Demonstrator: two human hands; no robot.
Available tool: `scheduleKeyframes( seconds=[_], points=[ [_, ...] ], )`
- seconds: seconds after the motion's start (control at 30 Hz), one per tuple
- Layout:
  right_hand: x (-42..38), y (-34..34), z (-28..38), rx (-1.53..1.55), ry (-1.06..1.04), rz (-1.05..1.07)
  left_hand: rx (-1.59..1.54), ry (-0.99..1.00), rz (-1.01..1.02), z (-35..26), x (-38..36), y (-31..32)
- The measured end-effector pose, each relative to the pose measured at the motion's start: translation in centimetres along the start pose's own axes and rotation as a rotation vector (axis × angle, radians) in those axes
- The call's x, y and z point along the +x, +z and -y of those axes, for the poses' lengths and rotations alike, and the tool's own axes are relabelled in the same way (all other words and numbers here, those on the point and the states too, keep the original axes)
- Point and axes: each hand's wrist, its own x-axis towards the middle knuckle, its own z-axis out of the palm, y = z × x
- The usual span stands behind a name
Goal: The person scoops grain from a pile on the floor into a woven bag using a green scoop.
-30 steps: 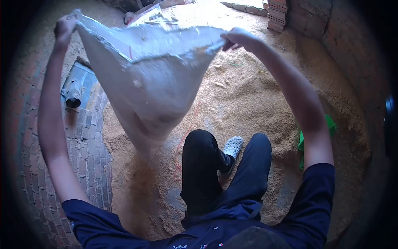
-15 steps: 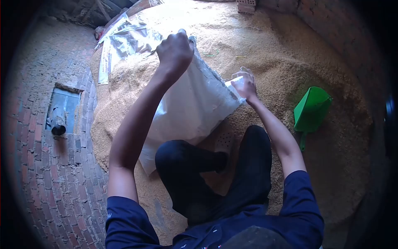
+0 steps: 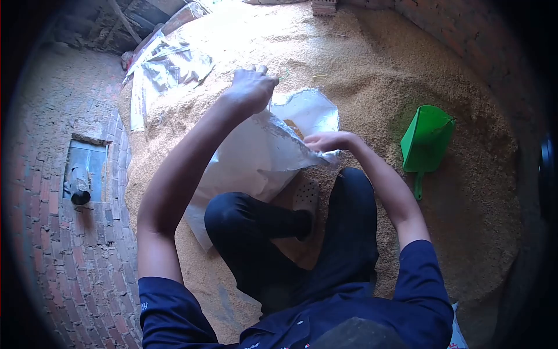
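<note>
A white woven sack (image 3: pixel 250 148) leans in front of my bent legs, its mouth spread wide. Inside the opening, a little golden grain (image 3: pixel 294 127) shows. My left hand (image 3: pixel 254 89) is closed on the sack's rim at the upper left, fingertips partly hidden. At the right side of the mouth, my right hand (image 3: pixel 327 141) is closed on the near edge, its fingers partly over the rim. To the right, a green scoop (image 3: pixel 429 138) lies on the grain heap (image 3: pixel 372 104), handle toward me.
A crumpled plastic sheet (image 3: pixel 174 67) lies on the heap at the upper left. A brick wall (image 3: pixel 81 262) with a pipe (image 3: pixel 80 189) stands at the left. Hollow bricks (image 3: pixel 324 7) sit at the far edge. My shoe (image 3: pixel 305 200) rests beside the sack.
The sack's mouth has opened and its white inside now shows. My left hand has come down slightly; my right hand has moved down and left along the rim.
</note>
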Motion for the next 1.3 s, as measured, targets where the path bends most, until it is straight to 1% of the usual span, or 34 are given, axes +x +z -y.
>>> scheduleKeyframes(
  seconds=[0.03, 0.07, 0.13, 0.17, 0.2, 0.23, 0.27, 0.3, 0.33, 0.37, 0.4, 0.43, 0.5, 0.53, 0.57, 0.6, 0.63, 0.67, 0.7, 0.73, 0.77, 0.8, 0.87, 0.9, 0.93, 0.97, 1.03, 1.1, 1.13, 1.17, 1.2, 1.23, 1.27, 1.3],
  points=[
    [0.7, -0.2, -0.2, 0.091, -0.032, -0.019, -0.036, 0.008, 0.052, 0.0, 0.2, 0.0],
    [1.2, -0.6, -0.4, 0.085, -0.030, -0.018, -0.038, 0.003, 0.049, -0.1, 0.6, 0.0],
    [2.5, -1.5, 0.3, 0.061, -0.193, 0.139, -0.110, -0.170, 0.239, -0.7, 1.4, -0.9],
    [3.5, -2.1, 0.8, 0.060, -0.198, 0.140, -0.105, -0.175, 0.193, -0.7, 1.6, -0.6],
    [4.8, -3.5, 1.4, -0.171, -0.151, 0.041, -0.097, -0.177, 0.192, -0.7, 1.8, -0.3],
    [6.0, -5.0, 1.8, -0.400, -0.099, -0.058, -0.109, -0.211, 0.105, -0.6, 2.0, 0.0],
    [7.8, -6.3, 0.7, -0.447, -0.083, -0.262, -0.126, -0.244, 0.024, -0.7, 2.1, 0.3],
    [7.6, -7.2, 1.8, -0.358, -0.077, -0.430, -0.145, -0.246, -0.031, -0.6, 2.3, 0.1],
    [6.1, -7.6, 3.9, -0.357, -0.072, -0.425, -0.151, -0.247, -0.028, -0.6, 2.6, 0.0],
    [4.2, -7.9, 6.3, -0.132, -0.024, -0.446, -0.162, -0.287, -0.058, -0.5, 3.1, -0.1],
    [3.1, -7.8, 7.5, 0.091, 0.028, -0.464, -0.174, -0.328, -0.090, -0.5, 3.5, 0.1],
    [2.5, -7.2, 6.9, 0.088, 0.040, -0.462, -0.191, -0.395, -0.084, -0.3, 4.3, 0.3],
    [-0.2, -5.3, 5.1, 0.265, -0.112, -0.394, -0.312, -0.603, -0.083, 0.3, 5.8, 0.9],
    [-1.4, -3.6, 4.0, 0.186, -0.118, -0.430, -0.357, -0.687, -0.091, 0.8, 6.3, 1.2],
    [-5.2, -2.2, 5.9, 0.015, -0.027, -0.348, -0.382, -0.729, -0.011, 1.5, 6.8, 1.2],
    [-7.0, -0.4, 4.7, 0.019, -0.086, -0.395, -0.407, -0.768, 0.072, 1.8, 7.2, 1.2],
    [-8.4, 1.6, 3.0, 0.013, -0.116, -0.623, -0.429, -0.792, 0.095, 1.8, 7.3, 1.4],
    [-10.0, 3.9, 1.7, 0.146, -0.152, -0.971, -0.447, -0.775, 0.149, 1.2, 6.9, 0.7],
    [-11.6, 5.4, -1.0, 0.034, -0.211, -1.328, -0.398, -0.707, 0.142, 0.7, 6.4, 0.7],
    [-14.1, 6.9, -3.1, 0.012, -0.085, -1.650, -0.349, -0.641, 0.136, 0.2, 5.7, 0.8],
    [-16.9, 8.2, -6.0, -0.130, 0.185, -1.932, -0.361, -0.623, 0.138, -0.5, 4.9, 0.4],
    [-19.7, 9.4, -10.8, -0.225, 0.244, -2.181, -0.373, -0.617, 0.083, -1.3, 3.9, -0.5],
    [-25.8, 12.0, -18.6, -0.317, 0.925, -2.285, -0.369, -0.593, 0.007, -2.1, 2.7, -0.9],
    [-27.7, 12.4, -21.0, -0.319, 0.947, -2.299, -0.405, -0.604, -0.003, -2.4, 2.3, -1.2],
    [-29.2, 12.5, -23.0, -0.153, 1.082, -2.074, -0.439, -0.616, -0.012, -2.6, 1.9, -1.7],
    [-30.3, 12.5, -25.1, 0.008, 1.190, -1.834, -0.446, -0.625, -0.070, -2.8, 1.6, -1.9],
    [-31.1, 12.1, -30.4, 0.077, 0.988, -1.689, -0.460, -0.643, -0.167, -3.3, 1.0, -2.4],
    [-30.3, 11.0, -29.4, 0.084, 0.915, -1.511, -0.464, -0.650, -0.264, -3.8, 0.7, -2.1],
    [-29.8, 10.5, -30.2, 0.087, 0.921, -1.516, -0.475, -0.651, -0.309, -4.0, 0.7, -2.0],
    [-29.0, 10.1, -31.0, 0.053, 0.959, -1.466, -0.478, -0.643, -0.310, -4.3, 0.7, -1.5],
    [-28.4, 9.6, -32.0, 0.018, 0.996, -1.414, -0.511, -0.649, -0.368, -4.6, 0.7, -0.8],
    [-28.0, 9.1, -32.4, 0.019, 1.003, -1.416, -0.545, -0.657, -0.425, -4.9, 0.7, -0.5],
    [-27.7, 8.5, -32.8, 0.011, 1.030, -1.377, -0.553, -0.654, -0.422, -5.0, 0.8, -0.4],
    [-27.5, 8.1, -32.9, 0.000, 1.057, -1.334, -0.571, -0.659, -0.362, -5.1, 0.8, -0.5]
  ],
)
